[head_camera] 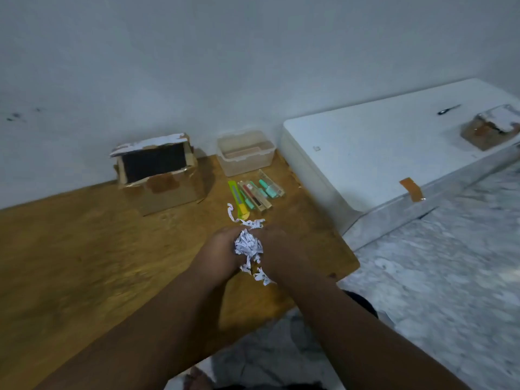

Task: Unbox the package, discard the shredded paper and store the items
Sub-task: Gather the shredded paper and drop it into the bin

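A wad of white shredded paper [247, 246] is pressed between my left hand [221, 253] and my right hand [277, 249] above the wooden table [84, 254]. Loose strips trail out above and below the hands. Beyond them lies a row of items [260, 192]: pens or markers in clear cases, some with teal caps, beside a green and yellow box cutter [237, 199]. The opened cardboard box [160, 175] stands at the back left, its flap up and its inside dark. A clear plastic container [246, 152] without a lid sits at the back by the wall.
A white flat appliance [380, 153] lies to the right of the table, with brown tape, a small dark tool [448, 109] and a foil-covered object [495, 126] on it. The floor is marbled tile [450, 271]. A white wall runs behind the table.
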